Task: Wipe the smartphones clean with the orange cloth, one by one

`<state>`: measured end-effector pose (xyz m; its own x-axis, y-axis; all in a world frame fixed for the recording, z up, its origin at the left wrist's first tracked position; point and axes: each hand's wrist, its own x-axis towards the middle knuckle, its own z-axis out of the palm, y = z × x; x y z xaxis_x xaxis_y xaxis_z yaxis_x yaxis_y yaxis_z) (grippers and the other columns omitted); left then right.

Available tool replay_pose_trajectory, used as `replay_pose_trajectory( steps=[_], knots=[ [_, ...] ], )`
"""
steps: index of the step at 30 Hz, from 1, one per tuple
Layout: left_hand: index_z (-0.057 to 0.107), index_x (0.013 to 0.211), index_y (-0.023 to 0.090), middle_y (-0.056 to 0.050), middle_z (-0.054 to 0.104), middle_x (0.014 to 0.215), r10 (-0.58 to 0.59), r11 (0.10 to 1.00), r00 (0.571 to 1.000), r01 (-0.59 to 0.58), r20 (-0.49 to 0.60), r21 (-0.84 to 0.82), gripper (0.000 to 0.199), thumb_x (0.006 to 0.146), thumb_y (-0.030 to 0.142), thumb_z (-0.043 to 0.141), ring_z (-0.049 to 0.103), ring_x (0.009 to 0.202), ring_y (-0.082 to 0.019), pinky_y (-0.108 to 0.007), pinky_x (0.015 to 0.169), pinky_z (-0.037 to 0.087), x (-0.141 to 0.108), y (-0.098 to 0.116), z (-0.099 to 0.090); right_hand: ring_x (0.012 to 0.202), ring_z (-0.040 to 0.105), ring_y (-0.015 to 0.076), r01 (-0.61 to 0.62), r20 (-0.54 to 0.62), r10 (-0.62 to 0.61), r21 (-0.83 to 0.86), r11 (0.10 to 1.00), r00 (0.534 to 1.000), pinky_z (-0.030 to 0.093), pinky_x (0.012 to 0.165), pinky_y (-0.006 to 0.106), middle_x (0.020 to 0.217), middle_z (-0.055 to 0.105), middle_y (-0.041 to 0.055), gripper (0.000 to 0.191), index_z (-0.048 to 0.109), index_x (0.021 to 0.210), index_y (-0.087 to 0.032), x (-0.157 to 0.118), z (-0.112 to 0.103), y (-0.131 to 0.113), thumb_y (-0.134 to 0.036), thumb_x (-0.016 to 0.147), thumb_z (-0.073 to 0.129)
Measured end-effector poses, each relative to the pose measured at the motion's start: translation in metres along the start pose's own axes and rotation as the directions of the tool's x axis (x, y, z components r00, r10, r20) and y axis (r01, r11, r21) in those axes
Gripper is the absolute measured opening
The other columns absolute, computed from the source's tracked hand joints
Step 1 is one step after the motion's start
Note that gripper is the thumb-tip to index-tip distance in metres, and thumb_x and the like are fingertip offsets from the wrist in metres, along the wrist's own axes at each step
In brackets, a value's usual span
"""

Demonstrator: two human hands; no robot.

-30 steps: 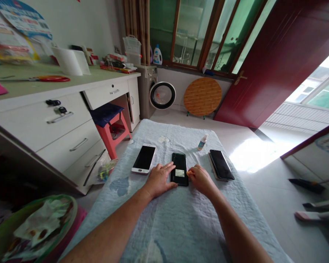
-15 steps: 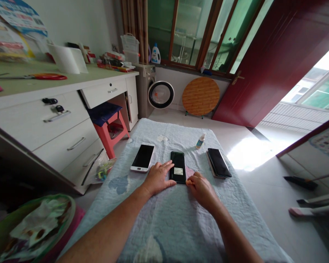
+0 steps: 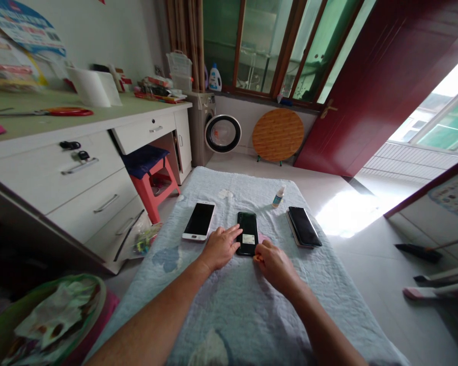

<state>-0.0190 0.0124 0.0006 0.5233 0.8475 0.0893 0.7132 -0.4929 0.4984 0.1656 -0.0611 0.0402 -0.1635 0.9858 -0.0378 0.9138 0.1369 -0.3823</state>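
A dark smartphone [image 3: 248,223] lies back side up on the cloth-covered table, with a pale label on its lower half. My left hand [image 3: 220,247] rests at its left edge, fingers stretched out and the tips touching it. At the phone's lower right corner, my right hand [image 3: 277,263] is closed around a small orange piece [image 3: 258,258], mostly hidden by the fingers; its material is unclear. To the left lies a white phone [image 3: 199,221], black screen up. On the right, a black phone [image 3: 305,226] sits on top of another light-edged flat thing.
A small spray bottle [image 3: 278,197] stands beyond the phones. The table's light blue cloth [image 3: 229,315] is wrinkled. A desk [image 3: 148,113] with drawers and a red stool [image 3: 158,185] are on the left, above a waste bin [image 3: 99,305]. A washing machine [image 3: 198,132] stands behind.
My right hand has moved slightly left, bringing the orange piece to the phone's lower right corner. The left thumb has drawn up to the phone's left edge.
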Motion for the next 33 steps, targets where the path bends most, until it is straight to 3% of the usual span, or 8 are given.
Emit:
replay_pose_trajectory(
  steps=[9,15,33],
  knots=[
    [0.055,0.131,0.026,0.001,0.047,0.144,-0.007,1.000,1.000,0.007,0.005,-0.014,0.044,0.087,0.029,0.053,0.054,0.104,-0.025,-0.038,0.095,0.040,0.000,0.002,-0.003,0.067,0.053,0.0114,0.077,0.034,-0.073,-0.130,0.989,0.997,0.026,0.056,0.025,0.089,0.059,0.0034,0.016,0.062,0.087,-0.018,0.016,0.017,-0.024,-0.013,0.087,0.047],
    [0.054,0.132,0.024,-0.001,0.046,0.145,0.014,0.999,1.000,-0.014,0.017,-0.031,0.045,0.088,0.026,0.050,0.054,0.108,-0.025,-0.037,0.096,0.040,-0.002,0.002,-0.006,0.073,0.054,0.0119,0.175,0.002,-0.175,-0.049,0.983,0.984,0.030,0.061,0.023,0.087,0.058,0.0025,0.015,0.062,0.089,-0.019,0.021,0.024,-0.038,-0.016,0.090,0.048],
    [0.055,0.131,0.028,0.003,0.046,0.144,-0.012,1.000,1.000,0.012,-0.006,-0.008,0.045,0.086,0.029,0.055,0.054,0.105,-0.023,-0.038,0.096,0.041,-0.001,0.001,-0.002,0.072,0.048,0.0112,0.082,-0.054,-0.080,0.034,0.996,0.995,0.026,0.060,0.022,0.080,0.056,0.0005,0.006,0.058,0.078,-0.018,0.014,0.015,0.001,-0.015,0.078,0.053]
  ],
)
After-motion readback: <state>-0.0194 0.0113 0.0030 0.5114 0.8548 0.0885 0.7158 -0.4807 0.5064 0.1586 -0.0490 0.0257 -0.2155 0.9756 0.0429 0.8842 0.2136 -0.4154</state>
